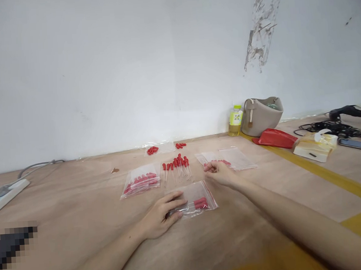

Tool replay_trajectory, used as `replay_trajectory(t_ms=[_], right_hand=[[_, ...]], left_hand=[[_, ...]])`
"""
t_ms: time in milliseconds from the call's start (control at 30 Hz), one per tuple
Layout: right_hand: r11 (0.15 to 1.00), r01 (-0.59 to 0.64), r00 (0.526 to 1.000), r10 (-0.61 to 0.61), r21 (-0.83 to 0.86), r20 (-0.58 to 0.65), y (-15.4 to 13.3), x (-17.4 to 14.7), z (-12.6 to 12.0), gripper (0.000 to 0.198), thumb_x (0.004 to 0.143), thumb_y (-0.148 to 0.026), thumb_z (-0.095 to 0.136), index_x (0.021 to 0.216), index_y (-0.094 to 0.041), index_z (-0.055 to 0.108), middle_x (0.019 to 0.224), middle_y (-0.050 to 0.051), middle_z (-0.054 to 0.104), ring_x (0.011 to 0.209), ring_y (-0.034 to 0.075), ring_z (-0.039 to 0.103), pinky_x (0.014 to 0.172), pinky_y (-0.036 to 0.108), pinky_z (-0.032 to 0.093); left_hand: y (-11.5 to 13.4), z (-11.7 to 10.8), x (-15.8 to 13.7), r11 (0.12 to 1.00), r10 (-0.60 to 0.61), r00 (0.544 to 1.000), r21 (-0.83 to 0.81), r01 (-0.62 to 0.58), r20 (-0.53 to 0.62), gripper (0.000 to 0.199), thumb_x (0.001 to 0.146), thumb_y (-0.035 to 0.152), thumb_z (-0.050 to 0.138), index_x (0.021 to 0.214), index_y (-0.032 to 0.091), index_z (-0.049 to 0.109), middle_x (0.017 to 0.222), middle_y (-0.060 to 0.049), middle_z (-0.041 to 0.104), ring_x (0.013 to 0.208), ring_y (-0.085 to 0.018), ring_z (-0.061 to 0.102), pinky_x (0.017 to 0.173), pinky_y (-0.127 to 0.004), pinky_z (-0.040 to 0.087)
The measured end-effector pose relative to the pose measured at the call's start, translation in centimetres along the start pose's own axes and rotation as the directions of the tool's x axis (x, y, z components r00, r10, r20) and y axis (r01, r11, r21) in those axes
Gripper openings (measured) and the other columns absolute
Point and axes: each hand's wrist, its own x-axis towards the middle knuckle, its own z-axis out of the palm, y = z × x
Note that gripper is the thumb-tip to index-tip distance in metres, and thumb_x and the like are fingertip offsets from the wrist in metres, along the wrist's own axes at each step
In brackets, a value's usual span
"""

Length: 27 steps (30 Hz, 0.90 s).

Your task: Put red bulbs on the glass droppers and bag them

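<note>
A clear zip bag holding red-bulbed glass droppers lies flat in front of me. My left hand rests on its left end, fingers and thumb apart. Beyond the bag's right end is my right hand, fingers curled together at the fingertips; whatever they may hold cannot be made out. Just behind that hand lies another clear bag with red bulbs, partly covered by the fingers. Loose droppers with red bulbs are spread in the middle. To their left sits a bag of red-bulbed droppers.
Loose red bulbs and a bag with red bulbs lie near the wall. At right are a bottle, a grey handbag, a red pouch, a tissue pack and black cables. A power strip is left.
</note>
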Motion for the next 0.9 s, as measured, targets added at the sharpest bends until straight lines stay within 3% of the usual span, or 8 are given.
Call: replay_trajectory(t_ms=[133,300,400,700,800,900], right_hand=[[0.938,0.018,0.997,-0.042,-0.346,-0.063,-1.3,3.9,1.9,0.013,0.065,-0.020,0.055,0.077,-0.015,0.055,0.071,0.002,0.060,0.067,0.012,0.054,0.059,0.021,0.039],[0.905,-0.044,0.995,0.001,-0.422,-0.101,-2.0,8.2,5.7,0.044,0.066,-0.034,0.057,0.101,-0.009,0.048,0.093,0.013,0.060,0.086,0.022,0.056,0.067,0.026,0.040],[0.892,-0.060,0.996,0.025,-0.449,-0.083,-1.8,9.4,6.4,0.046,0.068,-0.030,0.056,0.107,-0.007,0.046,0.097,0.016,0.059,0.089,0.023,0.056,0.068,0.026,0.040],[0.880,-0.048,0.999,0.035,-0.473,-0.036,-1.7,9.4,4.5,0.037,0.069,-0.017,0.054,0.104,-0.005,0.048,0.095,0.019,0.060,0.084,0.022,0.058,0.063,0.024,0.040],[0.899,-0.023,0.998,-0.002,-0.438,-0.055,-1.8,8.4,3.1,0.051,0.071,-0.017,0.050,0.118,-0.005,0.036,0.088,0.013,0.061,0.077,0.017,0.058,0.060,0.021,0.041],[0.955,0.010,0.995,-0.038,-0.298,-0.089,-1.1,6.1,1.2,0.063,0.071,-0.017,0.046,0.128,-0.008,0.019,0.067,0.002,0.058,0.057,0.013,0.056,0.051,0.021,0.041]], left_hand=[[0.2,-0.1,0.0,0.999,0.036,0.998,0.008,-0.035,-0.052,0.032,0.089,0.030,0.037,0.118,0.027,0.049,0.128,-0.004,0.042,0.115,-0.020,0.040,0.098,-0.035,0.032],[0.5,-0.3,0.0,0.995,0.095,0.988,0.029,-0.092,-0.122,0.028,0.088,0.027,0.037,0.110,0.023,0.055,0.116,-0.006,0.049,0.109,-0.020,0.043,0.094,-0.036,0.035],[0.6,-0.3,0.0,0.994,0.109,0.989,0.001,-0.110,-0.104,0.028,0.087,0.026,0.039,0.109,0.022,0.055,0.112,-0.007,0.050,0.102,-0.019,0.047,0.090,-0.035,0.038],[0.3,0.0,0.1,0.992,0.116,0.986,-0.035,-0.121,-0.117,0.028,0.086,0.024,0.040,0.110,0.022,0.054,0.109,-0.007,0.052,0.099,-0.018,0.048,0.087,-0.033,0.039],[0.3,0.0,0.2,0.990,0.122,0.985,-0.052,-0.129,-0.118,0.028,0.086,0.023,0.041,0.111,0.021,0.053,0.108,-0.007,0.054,0.099,-0.018,0.049,0.087,-0.032,0.040],[0.4,0.0,0.2,0.992,0.111,0.987,-0.054,-0.118,-0.115,0.028,0.085,0.022,0.042,0.111,0.021,0.054,0.108,-0.006,0.056,0.101,-0.017,0.049,0.088,-0.032,0.039]])
